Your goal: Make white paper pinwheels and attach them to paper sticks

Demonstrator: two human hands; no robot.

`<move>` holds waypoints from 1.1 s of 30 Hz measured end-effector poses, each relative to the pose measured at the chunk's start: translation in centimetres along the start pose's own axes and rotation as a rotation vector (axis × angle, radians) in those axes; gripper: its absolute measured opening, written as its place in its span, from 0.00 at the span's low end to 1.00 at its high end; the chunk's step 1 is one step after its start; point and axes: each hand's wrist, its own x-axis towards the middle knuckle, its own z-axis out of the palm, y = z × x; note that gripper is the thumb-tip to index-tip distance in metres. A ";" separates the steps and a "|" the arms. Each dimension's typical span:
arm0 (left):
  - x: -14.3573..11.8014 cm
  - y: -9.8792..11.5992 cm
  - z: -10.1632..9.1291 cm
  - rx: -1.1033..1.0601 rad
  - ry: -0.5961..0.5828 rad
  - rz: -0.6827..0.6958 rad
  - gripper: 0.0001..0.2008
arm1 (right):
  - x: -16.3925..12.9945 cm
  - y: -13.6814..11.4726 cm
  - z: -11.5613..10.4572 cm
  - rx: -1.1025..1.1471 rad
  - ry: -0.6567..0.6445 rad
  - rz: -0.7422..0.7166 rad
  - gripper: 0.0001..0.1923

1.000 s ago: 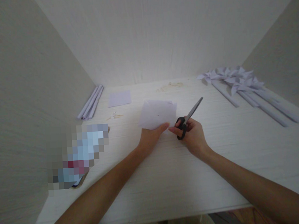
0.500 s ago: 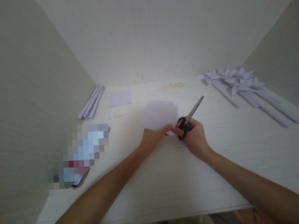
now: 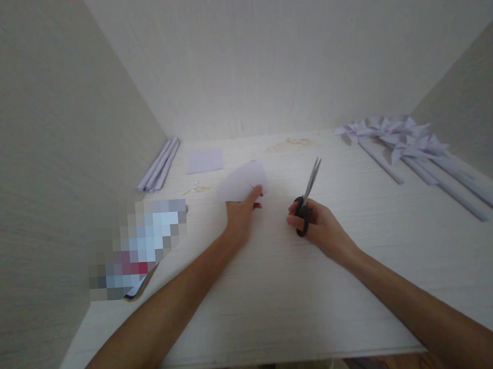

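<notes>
Lightly curved, the paper sheet is pinched in the left hand, mid-table.
The left thumb lies over the sheet toward one o'clock, forearm trailing to eight; at the sheet's four, the right hand grips black-handled scissors, blades slightly parted, tips toward one. A flat paper square lies at ten, pinwheels near three.

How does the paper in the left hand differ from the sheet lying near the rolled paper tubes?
The held paper is bowed, while the loose sheet looks flat. The held paper is in the left hand; the loose sheet lies on the table. Both are pale paper.
</notes>
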 end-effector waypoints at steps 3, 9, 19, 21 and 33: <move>0.4 0.2 -0.2 -0.081 0.022 0.008 0.08 | -0.4 -0.6 0.0 0.004 -0.135 0.081 0.18; 0.4 0.4 -0.2 -0.140 -0.008 -0.010 0.08 | -0.9 -1.2 -0.7 -0.181 -0.335 0.058 0.17; 0.5 0.4 -0.3 -0.166 -0.042 -0.031 0.07 | -0.9 -0.8 -1.2 -0.214 -0.425 0.177 0.18; 0.4 0.4 -0.3 -0.174 -0.054 -0.031 0.07 | -1.0 -0.9 -1.2 -0.209 -0.416 0.185 0.18; 0.4 0.3 -0.3 -0.122 -0.079 -0.026 0.07 | -0.9 -0.7 -1.3 -0.212 -0.418 0.180 0.19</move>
